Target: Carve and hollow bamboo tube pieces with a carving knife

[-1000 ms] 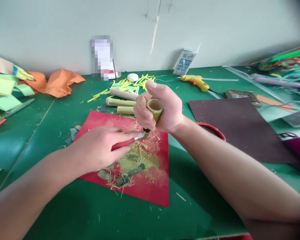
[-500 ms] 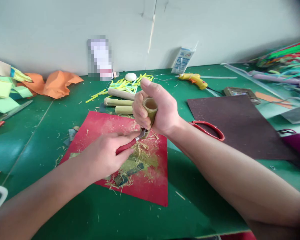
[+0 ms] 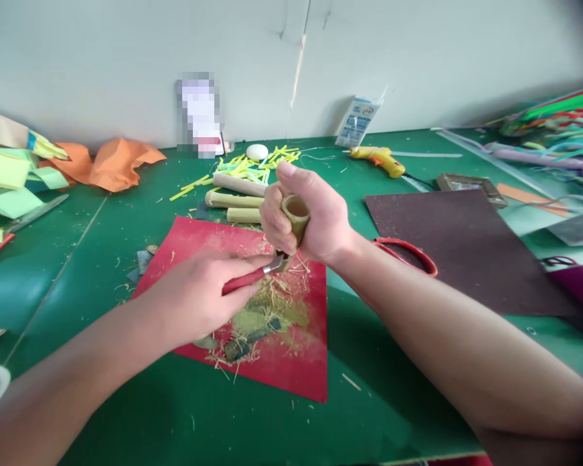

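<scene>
My right hand (image 3: 311, 217) is wrapped round a hollow bamboo tube (image 3: 298, 226), its open top end tilted toward me. In my left hand (image 3: 214, 291) is a red-handled carving knife (image 3: 245, 281), the index finger stretched along it. Its metal end meets the lower part of the tube, where a dark opening shows; the tip itself is hidden. Below both hands lies a red sheet (image 3: 301, 362), strewn with pale shavings, dust and scraps of sandpaper (image 3: 238, 349).
Behind my hands lie bamboo pieces (image 3: 236, 199) and yellow-green straw bits (image 3: 243, 169). A phone (image 3: 201, 116) leans on the wall. To the right are a yellow glue gun (image 3: 379, 158), red-handled scissors (image 3: 408, 252) and a dark sheet (image 3: 457, 252). Orange paper (image 3: 121, 162) lies left.
My left hand and the knife have shifted slightly to the right and up against the tube. Both hands keep their holds. The view sways a little.
</scene>
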Action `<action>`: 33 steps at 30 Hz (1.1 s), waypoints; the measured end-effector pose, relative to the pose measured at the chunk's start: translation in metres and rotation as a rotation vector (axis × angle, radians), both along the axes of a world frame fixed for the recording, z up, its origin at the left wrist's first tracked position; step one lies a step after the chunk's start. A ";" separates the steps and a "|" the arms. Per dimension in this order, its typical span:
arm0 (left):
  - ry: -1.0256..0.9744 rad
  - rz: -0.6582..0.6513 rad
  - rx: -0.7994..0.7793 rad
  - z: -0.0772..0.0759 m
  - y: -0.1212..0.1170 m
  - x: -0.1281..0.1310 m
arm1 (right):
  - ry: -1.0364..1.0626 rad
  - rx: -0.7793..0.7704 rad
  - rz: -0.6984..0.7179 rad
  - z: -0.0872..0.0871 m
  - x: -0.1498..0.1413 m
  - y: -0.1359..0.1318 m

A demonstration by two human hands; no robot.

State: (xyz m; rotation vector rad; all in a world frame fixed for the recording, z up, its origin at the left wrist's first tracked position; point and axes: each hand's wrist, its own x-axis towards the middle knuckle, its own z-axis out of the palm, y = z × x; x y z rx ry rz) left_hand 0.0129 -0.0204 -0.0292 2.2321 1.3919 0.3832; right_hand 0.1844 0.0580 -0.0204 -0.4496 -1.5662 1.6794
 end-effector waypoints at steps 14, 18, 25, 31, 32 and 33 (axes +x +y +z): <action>-0.036 0.001 -0.137 0.000 0.003 0.000 | -0.034 0.024 -0.118 0.000 -0.003 -0.003; -0.117 -0.004 -0.101 -0.007 -0.001 0.007 | -0.028 0.022 -0.142 0.000 -0.003 -0.005; -0.128 -0.003 -0.031 -0.008 -0.001 0.006 | -0.071 0.022 -0.113 0.002 -0.001 -0.004; 0.030 0.039 0.055 0.013 -0.006 -0.005 | -0.027 -0.004 -0.085 0.003 -0.003 -0.004; 0.035 0.029 0.067 0.016 -0.008 -0.005 | -0.022 -0.009 -0.092 0.002 -0.003 -0.004; 0.027 0.025 0.079 0.019 -0.009 -0.004 | -0.019 -0.013 -0.112 0.002 -0.004 -0.004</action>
